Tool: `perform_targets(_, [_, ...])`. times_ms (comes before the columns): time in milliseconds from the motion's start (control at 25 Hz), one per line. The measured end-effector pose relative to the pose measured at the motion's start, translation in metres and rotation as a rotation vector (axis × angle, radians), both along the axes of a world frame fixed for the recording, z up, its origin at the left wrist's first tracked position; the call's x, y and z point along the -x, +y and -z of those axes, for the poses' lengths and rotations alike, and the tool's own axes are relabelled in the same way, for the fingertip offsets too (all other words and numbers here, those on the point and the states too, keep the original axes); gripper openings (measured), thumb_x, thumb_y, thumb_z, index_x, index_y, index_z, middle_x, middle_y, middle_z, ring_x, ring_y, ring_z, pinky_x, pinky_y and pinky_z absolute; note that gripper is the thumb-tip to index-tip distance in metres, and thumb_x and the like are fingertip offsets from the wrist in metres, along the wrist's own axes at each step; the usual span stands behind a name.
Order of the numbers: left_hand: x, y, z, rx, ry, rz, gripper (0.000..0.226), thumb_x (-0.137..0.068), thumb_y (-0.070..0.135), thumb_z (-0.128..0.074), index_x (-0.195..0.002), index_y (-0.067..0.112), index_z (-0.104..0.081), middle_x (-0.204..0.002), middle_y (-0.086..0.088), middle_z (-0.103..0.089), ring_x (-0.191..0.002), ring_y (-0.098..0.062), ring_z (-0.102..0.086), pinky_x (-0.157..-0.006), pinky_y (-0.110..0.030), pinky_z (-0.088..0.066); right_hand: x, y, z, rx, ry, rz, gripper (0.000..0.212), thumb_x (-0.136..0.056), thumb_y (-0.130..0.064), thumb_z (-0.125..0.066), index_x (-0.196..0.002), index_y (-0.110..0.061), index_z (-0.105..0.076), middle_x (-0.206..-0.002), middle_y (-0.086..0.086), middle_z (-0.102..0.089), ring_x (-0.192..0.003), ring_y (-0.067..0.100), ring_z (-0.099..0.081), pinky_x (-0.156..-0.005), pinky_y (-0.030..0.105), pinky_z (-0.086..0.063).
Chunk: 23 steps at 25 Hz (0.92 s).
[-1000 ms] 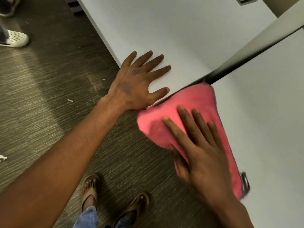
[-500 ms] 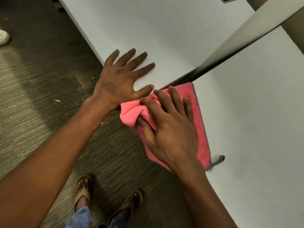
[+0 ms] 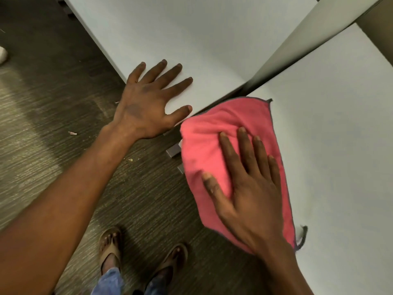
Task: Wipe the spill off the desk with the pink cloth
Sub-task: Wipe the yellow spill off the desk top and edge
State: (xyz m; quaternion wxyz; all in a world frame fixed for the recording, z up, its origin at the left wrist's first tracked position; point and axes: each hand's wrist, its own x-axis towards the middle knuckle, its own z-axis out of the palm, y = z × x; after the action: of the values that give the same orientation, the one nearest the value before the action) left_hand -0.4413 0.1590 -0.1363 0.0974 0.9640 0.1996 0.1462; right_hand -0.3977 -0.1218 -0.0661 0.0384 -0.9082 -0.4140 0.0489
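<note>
Cloth — the pink cloth (image 3: 214, 133) lies at the desk (image 3: 340, 135) corner, part overhanging the edge, under the flat, spread right hand (image 3: 246, 188) — looks soft, light and apt to bunch, so pressing its middle suits best, while the left hand (image 3: 148, 103) rests splayed on the neighbouring desktop (image 3: 191, 28).

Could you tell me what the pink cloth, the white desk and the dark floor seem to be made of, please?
Pink cloth with grey stitched edging: probably microfibre, judging by its soft, fuzzy nap and wrinkles.
White desk top: likely laminate, smooth and matte, with no visible grain.
Dark streaked floor: carpet or textured vinyl; the fine streaks leave it open.
</note>
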Motion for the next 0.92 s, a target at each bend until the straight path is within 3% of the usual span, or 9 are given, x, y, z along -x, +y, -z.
perform_targets(160, [-0.001, -0.002, 0.0, -0.005, -0.031, -0.013, 0.069, -0.092, 0.072, -0.031, -0.153, 0.042, -0.038, -0.165, 0.004, -0.031, -0.155, -0.023, -0.023, -0.124, -0.054, -0.015, -0.031, 0.043, -0.003, -0.011, 0.066, 0.179, 0.074, -0.096, -0.077, -0.012, -0.163, -0.049, 0.003, -0.175, -0.011, 0.009, -0.162, 0.019, 0.009, -0.13, 0.053, 0.0])
perform_targets(280, [-0.001, -0.002, 0.001, -0.002, -0.03, -0.012, 0.069, -0.092, 0.072, -0.031, -0.153, 0.041, -0.037, -0.165, 0.004, -0.032, -0.154, -0.024, -0.024, -0.123, -0.055, -0.016, -0.019, 0.043, -0.002, -0.037, 0.086, 0.136, 0.067, -0.101, -0.071, -0.011, -0.162, -0.049, 0.005, -0.175, -0.01, 0.008, -0.162, 0.02, 0.012, -0.13, 0.052, 0.004])
perform_targets(400, [0.0, 0.002, 0.001, -0.023, -0.027, 0.022, 0.07, -0.093, 0.074, -0.027, -0.154, 0.04, -0.036, -0.164, 0.001, -0.033, -0.154, -0.027, -0.026, -0.122, -0.056, -0.018, 0.01, 0.001, -0.001, -0.061, 0.085, 0.101, 0.06, -0.105, -0.065, -0.013, -0.161, -0.053, 0.004, -0.175, -0.014, 0.005, -0.162, 0.017, 0.011, -0.129, 0.049, 0.002])
perform_targets(640, [0.0, 0.001, -0.004, 0.011, 0.063, 0.026, 0.071, -0.094, 0.072, -0.022, -0.157, 0.041, -0.029, -0.167, 0.001, -0.025, -0.156, -0.027, -0.017, -0.124, -0.058, -0.011, 0.006, -0.084, -0.005, 0.01, 0.078, 0.241, 0.063, -0.101, -0.071, -0.013, -0.161, -0.055, -0.002, -0.174, -0.017, 0.006, -0.162, 0.012, 0.01, -0.13, 0.049, -0.002])
perform_targets(800, [-0.02, 0.0, -0.021, 0.016, 0.067, -0.014, 0.07, -0.086, 0.07, -0.035, -0.142, 0.031, -0.048, -0.154, -0.006, -0.044, -0.143, -0.038, -0.035, -0.112, -0.063, -0.028, -0.026, -0.053, -0.002, 0.001, 0.051, 0.445, 0.07, -0.097, -0.072, -0.012, -0.162, -0.05, 0.001, -0.175, -0.011, 0.008, -0.162, 0.019, 0.009, -0.13, 0.054, -0.003])
perform_targets(920, [-0.03, -0.018, -0.02, -0.014, 0.128, -0.057, 0.076, -0.09, 0.076, -0.026, -0.147, 0.027, -0.039, -0.157, -0.01, -0.036, -0.146, -0.042, -0.027, -0.117, -0.068, -0.017, -0.035, -0.029, 0.0, -0.014, 0.074, 0.43, 0.071, -0.099, -0.072, -0.015, -0.163, -0.047, 0.002, -0.176, -0.007, 0.007, -0.162, 0.024, 0.009, -0.13, 0.055, 0.001])
